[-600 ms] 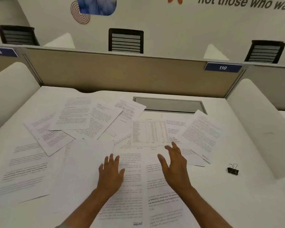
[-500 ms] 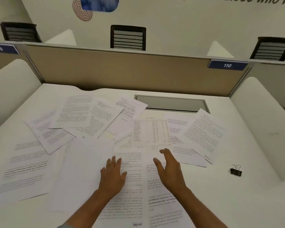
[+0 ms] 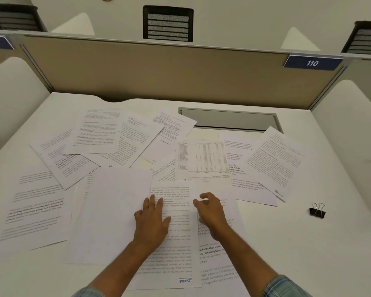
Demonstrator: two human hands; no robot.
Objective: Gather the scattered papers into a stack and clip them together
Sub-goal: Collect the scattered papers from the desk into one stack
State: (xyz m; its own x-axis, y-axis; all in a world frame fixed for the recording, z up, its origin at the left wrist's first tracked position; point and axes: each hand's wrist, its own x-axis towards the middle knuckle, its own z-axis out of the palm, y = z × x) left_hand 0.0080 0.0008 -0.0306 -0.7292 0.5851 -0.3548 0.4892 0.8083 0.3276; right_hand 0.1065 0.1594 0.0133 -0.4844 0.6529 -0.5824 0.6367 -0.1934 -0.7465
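I have the left hand (image 3: 152, 219) flat, fingers straight, on the near centre sheet (image 3: 176, 243), long axis near-to-far; right hand (image 3: 210, 211) curls at its right edge, grip unclear; binder clip (image 3: 317, 212) lies well right, papers (image 3: 99, 133) fan far-left.

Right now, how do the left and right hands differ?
Pose: the left hand lies flat, fingers straight; the right hand has its fingers curled.
Contact: the left hand presses on the SPEED-POST sheet; the right hand seems to pinch a paper edge at that sheet's right side, though which sheet is unclear.
Shared: both are on the papers, and neither touches the binder clip.
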